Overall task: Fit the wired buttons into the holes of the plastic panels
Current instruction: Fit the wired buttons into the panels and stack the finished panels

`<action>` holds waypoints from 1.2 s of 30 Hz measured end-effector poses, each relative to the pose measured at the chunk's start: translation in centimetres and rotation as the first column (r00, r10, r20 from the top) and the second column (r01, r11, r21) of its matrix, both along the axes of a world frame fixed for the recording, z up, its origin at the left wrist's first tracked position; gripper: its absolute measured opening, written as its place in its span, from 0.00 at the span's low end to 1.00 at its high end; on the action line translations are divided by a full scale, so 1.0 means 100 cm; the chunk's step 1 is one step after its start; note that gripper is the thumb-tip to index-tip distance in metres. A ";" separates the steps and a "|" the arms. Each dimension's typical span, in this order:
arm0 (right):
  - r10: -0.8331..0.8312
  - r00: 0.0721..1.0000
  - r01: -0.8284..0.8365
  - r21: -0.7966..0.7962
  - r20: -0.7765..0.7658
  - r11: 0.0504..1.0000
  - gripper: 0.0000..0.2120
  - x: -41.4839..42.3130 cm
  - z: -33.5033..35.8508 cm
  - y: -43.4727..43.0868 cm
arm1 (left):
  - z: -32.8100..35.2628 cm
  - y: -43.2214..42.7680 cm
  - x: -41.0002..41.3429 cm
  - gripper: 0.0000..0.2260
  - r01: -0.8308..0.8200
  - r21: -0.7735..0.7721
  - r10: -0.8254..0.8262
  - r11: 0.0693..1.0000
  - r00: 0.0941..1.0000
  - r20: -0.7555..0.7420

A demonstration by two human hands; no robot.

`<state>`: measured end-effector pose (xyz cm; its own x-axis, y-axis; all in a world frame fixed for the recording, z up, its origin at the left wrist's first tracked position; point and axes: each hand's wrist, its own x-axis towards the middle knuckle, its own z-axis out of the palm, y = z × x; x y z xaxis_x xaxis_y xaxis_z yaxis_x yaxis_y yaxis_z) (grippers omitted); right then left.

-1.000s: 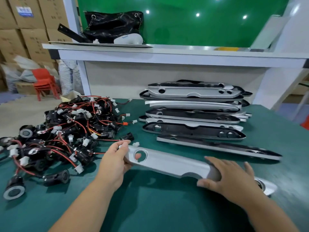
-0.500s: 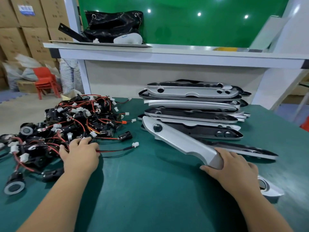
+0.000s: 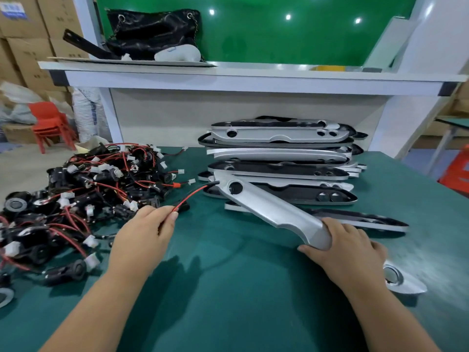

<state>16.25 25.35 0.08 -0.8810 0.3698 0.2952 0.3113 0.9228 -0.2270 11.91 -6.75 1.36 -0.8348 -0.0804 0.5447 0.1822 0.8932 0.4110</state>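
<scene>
My right hand (image 3: 347,246) grips the middle of a long silver plastic panel (image 3: 269,208), whose far end is tilted up off the green table with a round hole (image 3: 235,187) showing. My left hand (image 3: 147,231) pinches the red and black wire (image 3: 193,194) of a button; the wire stretches toward the panel's raised tip, just left of the hole. The button's body is hidden behind my fingers. A tangled pile of black wired buttons (image 3: 83,199) lies at the left.
A stack of silver and black panels (image 3: 279,158) lies at the back of the green table (image 3: 228,288). One panel (image 3: 360,222) lies flat behind my right hand. A white shelf (image 3: 228,77) with a black bag (image 3: 152,31) rises behind.
My left hand has left the button pile and moved right, drawing out one red and black wire toward the panel's tip. The right hand keeps the panel tilted up.
</scene>
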 end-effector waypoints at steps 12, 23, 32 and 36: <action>0.062 0.997 -0.060 0.057 -0.036 0.997 0.35 0.005 0.003 -0.009 | -0.004 0.003 0.005 0.10 0.049 0.017 -0.050 0.999 0.997 0.056; 0.460 0.849 -0.338 0.402 -0.260 0.851 0.36 0.013 -0.008 -0.068 | -0.014 0.008 0.000 0.15 -0.035 0.188 0.061 0.982 0.988 -0.139; 0.502 0.832 -0.391 0.392 -0.238 0.833 0.35 0.015 -0.010 -0.073 | -0.018 0.022 0.002 0.17 0.299 0.566 -0.124 0.768 0.937 -0.326; 0.443 0.876 -0.384 0.282 -0.192 0.879 0.35 0.013 -0.009 -0.070 | -0.016 0.025 0.004 0.16 0.408 0.530 -0.217 0.743 0.897 -0.386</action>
<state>17.50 18.31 -0.78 -0.8266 -0.1165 0.5506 -0.1480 0.9889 -0.0128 12.34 -4.22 -0.25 -0.6872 -0.2235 0.6912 0.5987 0.3646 0.7132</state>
